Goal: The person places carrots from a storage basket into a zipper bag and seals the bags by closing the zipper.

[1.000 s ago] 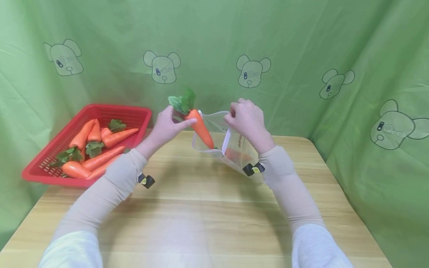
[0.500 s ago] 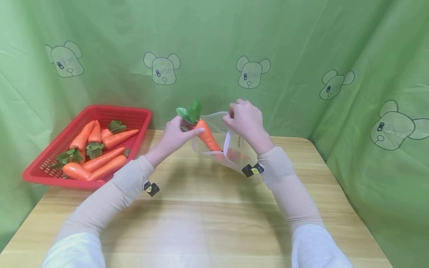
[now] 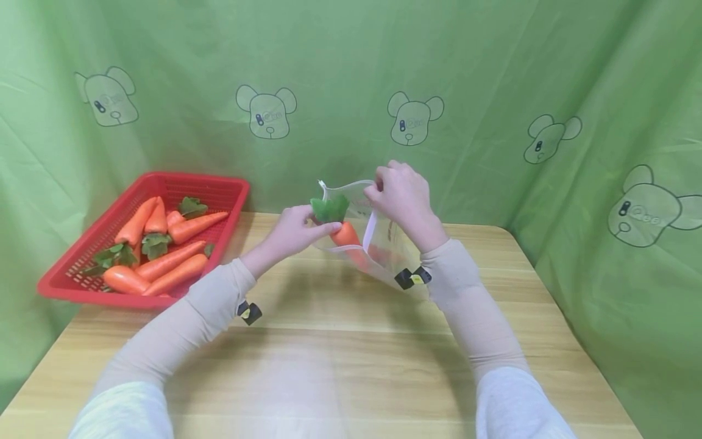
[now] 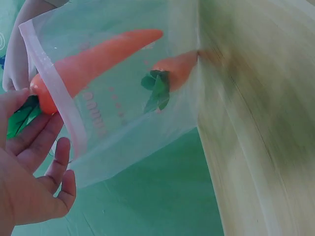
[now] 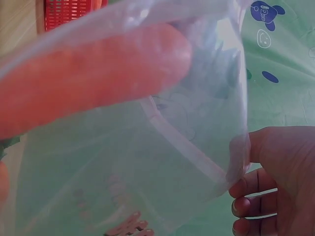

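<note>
Head view: we have the left hand (image 3: 293,231) gripping a carrot (image 3: 347,235) at its leafy top, body already past the mouth of the clear zip bag (image 3: 378,244), which sits at the far middle of the surface (image 3: 351,341). Right hand (image 3: 403,198) has its grip pinched on the far rim of the bag, holding the mouth up and open. Left wrist view confirms: carrot (image 4: 93,64) is mostly inside, only the crown and leaves at the zip strip, fingers (image 4: 29,137) curled round the leaves. A second carrot (image 4: 174,73) lies deeper in the bag (image 4: 123,132), tip toward the bottom, so we judge one is already bagged and this is number two going in. Right wrist view: thumb and fingers (image 5: 251,189) clamp the bag's edge, the carrot (image 5: 93,78) seen through the film. What's left, in our judgement: let go of this carrot so it drops fully in, then the rest. Red basket (image 3: 60,274) at far left holds roughly seven or eight more carrots (image 3: 164,262); exact count unclear from the pile. Zip not closed. We'd call it early, maybe a fifth done.
</note>
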`<state>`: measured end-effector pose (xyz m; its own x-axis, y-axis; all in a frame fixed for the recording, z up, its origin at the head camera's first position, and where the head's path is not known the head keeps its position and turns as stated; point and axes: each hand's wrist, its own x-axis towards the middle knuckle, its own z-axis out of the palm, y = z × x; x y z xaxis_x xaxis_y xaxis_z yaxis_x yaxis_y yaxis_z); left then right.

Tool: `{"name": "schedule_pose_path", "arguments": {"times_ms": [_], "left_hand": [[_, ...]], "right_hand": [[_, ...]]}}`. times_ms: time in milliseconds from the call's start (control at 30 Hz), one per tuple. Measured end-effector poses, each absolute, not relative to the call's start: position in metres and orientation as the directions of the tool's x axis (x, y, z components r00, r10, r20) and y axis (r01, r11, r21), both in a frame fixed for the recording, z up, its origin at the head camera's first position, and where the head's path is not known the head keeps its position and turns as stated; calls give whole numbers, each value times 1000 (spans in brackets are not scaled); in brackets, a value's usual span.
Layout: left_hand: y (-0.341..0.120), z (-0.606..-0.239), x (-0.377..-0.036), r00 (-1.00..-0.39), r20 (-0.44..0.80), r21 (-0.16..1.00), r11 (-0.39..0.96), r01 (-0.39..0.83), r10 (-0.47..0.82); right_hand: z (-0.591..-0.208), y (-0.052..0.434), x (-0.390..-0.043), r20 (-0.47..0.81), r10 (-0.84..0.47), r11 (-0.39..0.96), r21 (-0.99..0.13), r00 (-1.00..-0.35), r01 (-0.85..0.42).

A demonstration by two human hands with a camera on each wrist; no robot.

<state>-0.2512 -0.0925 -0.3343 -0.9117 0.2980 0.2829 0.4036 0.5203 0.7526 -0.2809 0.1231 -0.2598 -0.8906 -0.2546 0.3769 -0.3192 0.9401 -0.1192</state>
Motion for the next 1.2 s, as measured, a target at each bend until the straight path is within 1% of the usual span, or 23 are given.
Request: {"name": "schedule_pose_path", "arguments": {"times_ms": [167, 267, 433, 533, 700, 933, 1200], "left_hand": [[-90, -333, -252, -869, 284, 672, 563, 481, 405], [-90, -332, -251, -847, 309, 635, 569, 522, 432], [-94, -328, -250, -848, 349, 654, 545, 525, 399], [-99, -324, -249, -858, 353, 672, 537, 510, 374], [-107, -319, -248, -857, 365, 672, 533, 513, 364], [-127, -312, -247, -869, 366, 650, 577, 494, 332], [-155, -306, -239, -903, 345, 666, 612, 427, 256]], "right_hand": [[-260, 123, -281, 395, -256, 938, -121, -882, -326], [-260, 123, -281, 399, -257, 937, -122, -880, -329], [-261, 123, -281, 397, -259, 937, -119, -880, -330], [-262, 123, -281, 394, -258, 937, -119, -882, -328], [-262, 124, -281, 389, -254, 938, -123, -885, -323], [-262, 125, -281, 395, -258, 937, -120, -881, -328], [-262, 124, -281, 376, -256, 937, -129, -891, -323]]}}
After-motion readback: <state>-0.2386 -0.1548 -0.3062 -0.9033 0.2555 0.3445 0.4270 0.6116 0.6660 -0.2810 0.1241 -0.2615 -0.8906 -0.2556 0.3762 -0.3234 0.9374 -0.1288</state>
